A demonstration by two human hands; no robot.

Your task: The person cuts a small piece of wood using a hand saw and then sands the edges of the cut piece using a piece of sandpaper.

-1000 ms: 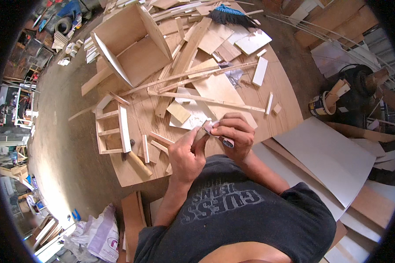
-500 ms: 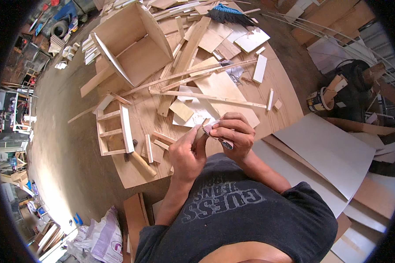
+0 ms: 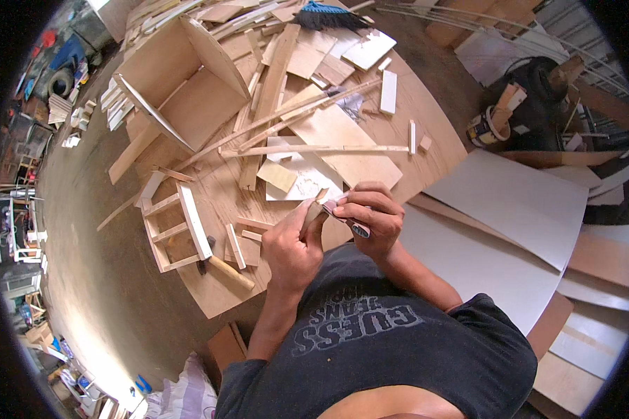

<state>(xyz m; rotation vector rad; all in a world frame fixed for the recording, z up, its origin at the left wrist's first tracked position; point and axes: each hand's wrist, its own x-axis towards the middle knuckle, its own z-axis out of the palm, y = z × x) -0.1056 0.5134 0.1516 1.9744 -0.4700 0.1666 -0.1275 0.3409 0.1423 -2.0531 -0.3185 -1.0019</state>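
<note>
My left hand is closed on a small wooden piece, whose upper end sticks out past the thumb and fingers. Pressed up against that end is a folded strip of sandpaper, greyish and pinkish, pinched in my right hand. Both hands meet in front of my chest, above the near side of the plywood worktable. Fingers cover most of the small piece, so its full shape cannot be seen.
A wooden box stands at the table's far left. Nearer are a small slatted frame and a hammer. Strips and offcuts, a blue-topped brush, stacked white panels at right, and a bucket surround me.
My view has shifted, so the table and its contents appear farther left. Both hands keep their grips close together, the sandpaper still against the small wooden piece, with only slight finger movement.
</note>
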